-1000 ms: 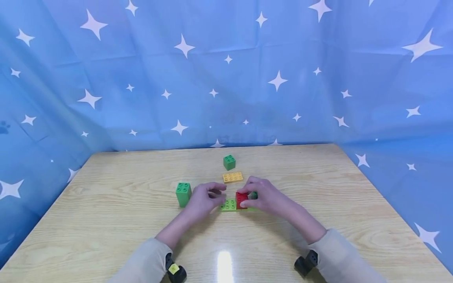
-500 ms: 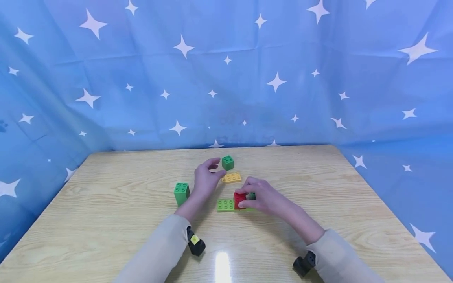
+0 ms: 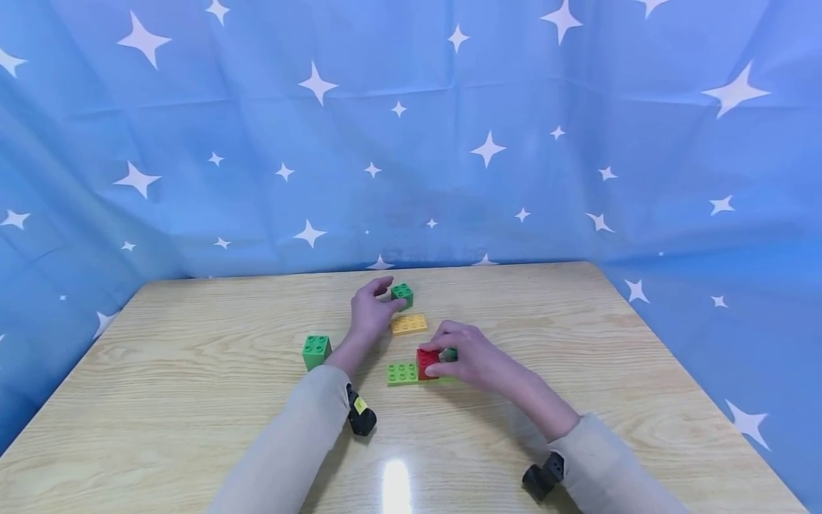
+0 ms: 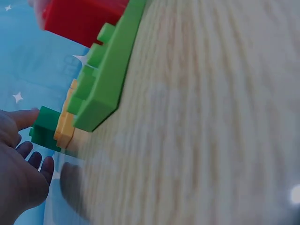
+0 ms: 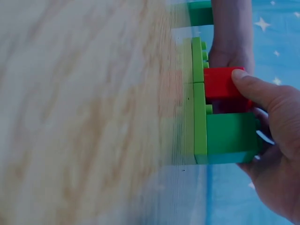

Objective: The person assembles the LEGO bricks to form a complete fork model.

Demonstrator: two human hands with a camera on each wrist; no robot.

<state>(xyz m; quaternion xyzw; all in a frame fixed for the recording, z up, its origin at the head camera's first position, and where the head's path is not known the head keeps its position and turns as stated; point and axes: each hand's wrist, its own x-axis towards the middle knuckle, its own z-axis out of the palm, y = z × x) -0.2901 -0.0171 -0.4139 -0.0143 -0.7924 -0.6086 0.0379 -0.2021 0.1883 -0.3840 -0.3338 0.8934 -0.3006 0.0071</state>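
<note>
My right hand [image 3: 474, 357] pinches a red toy brick [image 3: 424, 364] between thumb and fingers. That brick sits over the joint of two light green flat bricks [image 5: 199, 122], lying end to end on the table. A dark green block [image 5: 229, 136] stands on the right-hand flat brick, mostly behind my right hand in the head view. At the back, my left hand [image 3: 372, 314] reaches to a small green brick [image 3: 402, 293], thumb beside it and fingers spread loosely. Whether the thumb touches that brick, I cannot tell. Just in front of it lies a yellow-orange flat brick [image 3: 409, 325].
A taller green block [image 3: 317, 351] stands left of my left forearm. The wooden table [image 3: 193, 400] ends at the back against a blue curtain [image 3: 411, 143] with white stars. Dark cameras [image 3: 543, 477] are strapped to both wrists.
My left hand has left the light green flat brick and moved back to the small green brick. The right hand stays at the red brick. The head view has shifted slightly.
</note>
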